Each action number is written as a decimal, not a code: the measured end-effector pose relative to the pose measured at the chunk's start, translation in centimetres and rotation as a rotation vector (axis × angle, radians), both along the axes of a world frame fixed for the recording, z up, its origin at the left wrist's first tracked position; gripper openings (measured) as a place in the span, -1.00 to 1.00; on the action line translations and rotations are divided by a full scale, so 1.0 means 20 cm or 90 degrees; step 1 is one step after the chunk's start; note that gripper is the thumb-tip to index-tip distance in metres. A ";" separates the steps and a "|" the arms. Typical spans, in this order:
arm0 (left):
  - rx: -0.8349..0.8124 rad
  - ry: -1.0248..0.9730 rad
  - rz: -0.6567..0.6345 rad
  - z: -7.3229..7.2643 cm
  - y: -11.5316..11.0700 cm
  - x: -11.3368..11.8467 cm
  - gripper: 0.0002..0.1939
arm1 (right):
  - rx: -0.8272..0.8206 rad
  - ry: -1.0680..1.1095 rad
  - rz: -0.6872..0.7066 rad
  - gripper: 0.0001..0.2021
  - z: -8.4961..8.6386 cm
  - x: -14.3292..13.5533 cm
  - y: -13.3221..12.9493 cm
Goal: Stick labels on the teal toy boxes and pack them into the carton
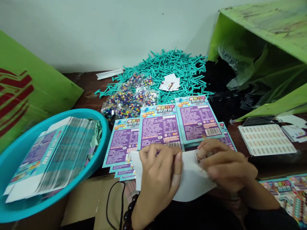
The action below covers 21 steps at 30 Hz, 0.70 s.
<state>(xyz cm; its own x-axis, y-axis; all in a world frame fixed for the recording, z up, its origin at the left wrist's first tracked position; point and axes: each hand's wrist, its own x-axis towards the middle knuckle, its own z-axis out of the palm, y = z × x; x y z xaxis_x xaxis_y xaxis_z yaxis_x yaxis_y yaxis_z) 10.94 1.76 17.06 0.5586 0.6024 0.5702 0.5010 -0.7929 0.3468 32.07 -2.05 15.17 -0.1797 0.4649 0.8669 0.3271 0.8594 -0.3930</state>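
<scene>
White sheet pinched between left fingers, right fingers by round sticker, grip unclear.

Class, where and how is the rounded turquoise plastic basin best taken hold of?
The rounded turquoise plastic basin is probably best gripped by its near right rim, coming from the person's side, thumb inside and fingers outside. The raised lip is uncovered there, while a green box with red print stands close behind the far side.
</scene>
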 end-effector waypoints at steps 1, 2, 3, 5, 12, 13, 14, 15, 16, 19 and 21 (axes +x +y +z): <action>0.009 0.001 0.007 0.00 0.00 -0.01 -0.90 | -0.043 0.058 0.006 -0.39 0.00 0.00 -0.01; 0.022 0.004 0.011 0.00 0.00 -0.01 -0.91 | -0.098 0.094 0.000 -0.31 -0.01 0.01 -0.01; 0.032 0.011 0.012 0.00 0.00 -0.01 -0.91 | -0.154 0.107 -0.013 -0.25 -0.01 0.01 -0.01; 0.044 0.030 0.017 0.00 -0.01 -0.01 -0.89 | -0.226 0.095 -0.022 -0.24 -0.02 0.01 -0.01; 0.101 0.065 0.041 -0.02 -0.03 0.04 -0.84 | -0.320 0.084 0.005 -0.33 -0.01 -0.04 -0.02; 0.093 0.075 0.037 -0.02 -0.03 0.03 -0.85 | -0.326 0.103 -0.001 -0.35 0.00 -0.03 -0.02; 0.079 0.086 0.027 -0.03 -0.02 0.02 -0.86 | -0.330 0.131 -0.014 -0.39 0.01 -0.01 -0.03; 0.062 0.094 0.012 -0.03 -0.02 0.01 -0.86 | -0.330 0.170 -0.037 -0.44 0.03 0.02 -0.03; 0.045 0.097 -0.003 -0.04 -0.01 -0.01 -0.86 | -0.326 0.217 -0.070 -0.49 0.04 0.07 -0.02; 0.031 0.093 -0.035 -0.05 0.01 -0.07 -0.80 | -0.315 0.351 -0.185 -0.61 0.03 0.31 0.06; 0.046 0.101 -0.028 -0.07 0.04 -0.10 -0.65 | -0.374 0.368 -0.216 -0.56 -0.04 0.51 0.16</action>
<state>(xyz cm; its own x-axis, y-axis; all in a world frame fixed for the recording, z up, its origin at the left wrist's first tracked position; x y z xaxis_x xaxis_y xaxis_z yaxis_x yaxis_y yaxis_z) 9.01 2.46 15.62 0.6700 0.5367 0.5129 0.5098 -0.8348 0.2077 42.18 1.18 14.28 0.4393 0.8119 0.3845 0.1417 0.3600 -0.9221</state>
